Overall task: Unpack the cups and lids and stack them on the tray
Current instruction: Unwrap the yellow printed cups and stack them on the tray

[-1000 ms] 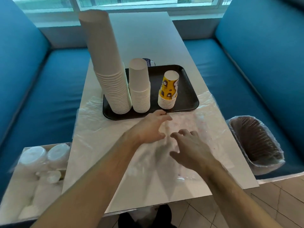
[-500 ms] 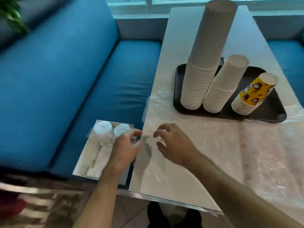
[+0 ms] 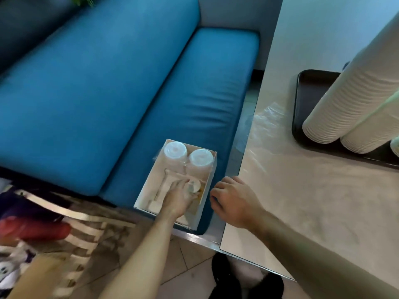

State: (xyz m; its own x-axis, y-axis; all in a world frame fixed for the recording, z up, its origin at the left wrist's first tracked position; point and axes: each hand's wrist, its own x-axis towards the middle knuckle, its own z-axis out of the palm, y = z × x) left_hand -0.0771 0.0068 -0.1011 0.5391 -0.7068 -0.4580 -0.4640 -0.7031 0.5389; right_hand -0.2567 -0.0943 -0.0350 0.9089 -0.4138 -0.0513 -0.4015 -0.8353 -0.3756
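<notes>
A white table [image 3: 323, 201] draped with clear plastic film [image 3: 265, 126] is flanked by a blue bench seat [image 3: 183, 100]. On the black tray [image 3: 306, 91] stand tall paper cup stacks [image 3: 349, 98]. Since the earlier frame, the left hand [image 3: 179, 197] has been lowered into the cardboard box [image 3: 207, 190], fingers closed on a wrapped lid sleeve [image 3: 194, 186]; two more sleeves [image 3: 187, 154] are seen beyond. The right hand [image 3: 235, 201], loosely curled and empty, is held at the table's edge.

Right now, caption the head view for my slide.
Left hand reaches into the box of wrapped lids beside the table.
</notes>
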